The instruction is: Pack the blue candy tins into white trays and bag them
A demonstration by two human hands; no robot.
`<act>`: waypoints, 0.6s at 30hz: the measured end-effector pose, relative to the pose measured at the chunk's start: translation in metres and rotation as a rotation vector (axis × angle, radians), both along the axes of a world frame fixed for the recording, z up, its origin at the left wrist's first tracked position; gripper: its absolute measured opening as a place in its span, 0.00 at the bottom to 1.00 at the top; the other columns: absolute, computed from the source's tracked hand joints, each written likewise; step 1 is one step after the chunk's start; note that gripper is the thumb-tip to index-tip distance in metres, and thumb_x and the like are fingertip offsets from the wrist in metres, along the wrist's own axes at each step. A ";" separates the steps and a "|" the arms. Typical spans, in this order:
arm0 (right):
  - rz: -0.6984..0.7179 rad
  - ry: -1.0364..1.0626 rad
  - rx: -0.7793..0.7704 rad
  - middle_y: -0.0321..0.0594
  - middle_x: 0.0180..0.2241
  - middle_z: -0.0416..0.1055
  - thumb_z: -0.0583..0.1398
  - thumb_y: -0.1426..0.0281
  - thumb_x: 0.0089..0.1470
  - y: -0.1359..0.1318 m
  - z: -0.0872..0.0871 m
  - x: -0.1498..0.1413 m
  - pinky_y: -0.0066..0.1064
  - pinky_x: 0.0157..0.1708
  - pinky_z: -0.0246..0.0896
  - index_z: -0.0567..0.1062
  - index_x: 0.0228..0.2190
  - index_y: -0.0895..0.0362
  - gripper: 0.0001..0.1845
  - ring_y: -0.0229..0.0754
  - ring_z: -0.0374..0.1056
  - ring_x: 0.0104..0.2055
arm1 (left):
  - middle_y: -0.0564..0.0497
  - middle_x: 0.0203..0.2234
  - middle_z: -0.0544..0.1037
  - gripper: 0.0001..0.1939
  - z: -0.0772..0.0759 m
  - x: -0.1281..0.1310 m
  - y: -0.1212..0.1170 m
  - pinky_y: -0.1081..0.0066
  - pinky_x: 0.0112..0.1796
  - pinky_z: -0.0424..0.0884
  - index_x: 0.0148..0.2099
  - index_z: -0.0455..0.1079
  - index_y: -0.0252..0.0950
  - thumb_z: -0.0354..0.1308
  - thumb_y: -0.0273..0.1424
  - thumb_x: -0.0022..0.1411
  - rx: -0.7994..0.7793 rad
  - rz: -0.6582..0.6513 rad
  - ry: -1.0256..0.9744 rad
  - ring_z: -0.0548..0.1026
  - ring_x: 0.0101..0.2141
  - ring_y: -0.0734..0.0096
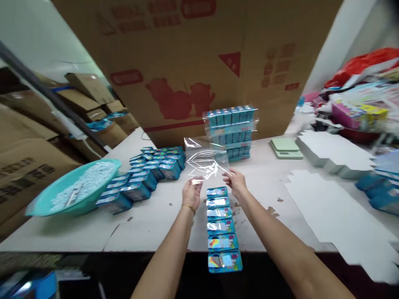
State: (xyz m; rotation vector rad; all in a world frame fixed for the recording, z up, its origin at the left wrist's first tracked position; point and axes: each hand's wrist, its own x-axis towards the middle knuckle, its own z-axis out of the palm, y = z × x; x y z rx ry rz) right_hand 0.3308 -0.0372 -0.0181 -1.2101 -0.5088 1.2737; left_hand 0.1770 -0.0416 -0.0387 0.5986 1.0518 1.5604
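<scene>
A clear plastic bag [207,160] is stretched between my two hands above the table. My left hand [191,193] pinches its near left corner, and my right hand [236,182] grips the near right corner. Just below the bag, a row of several small blue boxes [220,226] runs toward me, and its nearest box reaches past the table's front edge. Behind the bag stands a stack of wrapped packs [232,131] of similar blue boxes, partly covered by the clear film.
Rows of blue boxes [146,174] stand left of my hands, beside a teal basin [114,166] of pale small pieces. A large carton [193,62] blocks the back. Rightward are a green scale [286,148], stacked white card sheets [336,151] and a heap of plastic bags [370,91].
</scene>
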 end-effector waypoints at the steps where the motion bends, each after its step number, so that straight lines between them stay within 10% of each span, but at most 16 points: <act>1: 0.027 -0.026 -0.007 0.35 0.22 0.70 0.61 0.72 0.35 0.002 -0.008 0.003 0.19 0.16 0.55 0.66 0.32 0.59 0.17 0.31 0.64 0.19 | 0.50 0.29 0.74 0.05 -0.009 0.000 0.003 0.75 0.38 0.68 0.34 0.64 0.33 0.49 0.29 0.57 0.007 -0.036 0.116 0.73 0.31 0.80; 10: 0.331 -0.995 0.254 0.38 0.28 0.69 0.49 0.60 0.49 -0.043 -0.067 0.021 0.31 0.32 0.57 0.68 0.29 0.55 0.13 0.40 0.64 0.29 | 0.46 0.38 0.74 0.11 -0.061 0.006 -0.029 0.65 0.49 0.59 0.37 0.70 0.34 0.53 0.32 0.50 0.043 -0.008 0.585 0.69 0.43 0.67; 18: 0.139 -0.877 0.083 0.40 0.28 0.70 0.48 0.57 0.48 -0.058 -0.060 -0.009 0.29 0.30 0.58 0.66 0.30 0.57 0.18 0.42 0.65 0.30 | 0.44 0.40 0.74 0.19 -0.056 0.009 -0.042 0.65 0.47 0.62 0.43 0.68 0.31 0.43 0.36 0.57 -0.094 -0.038 0.792 0.70 0.43 0.65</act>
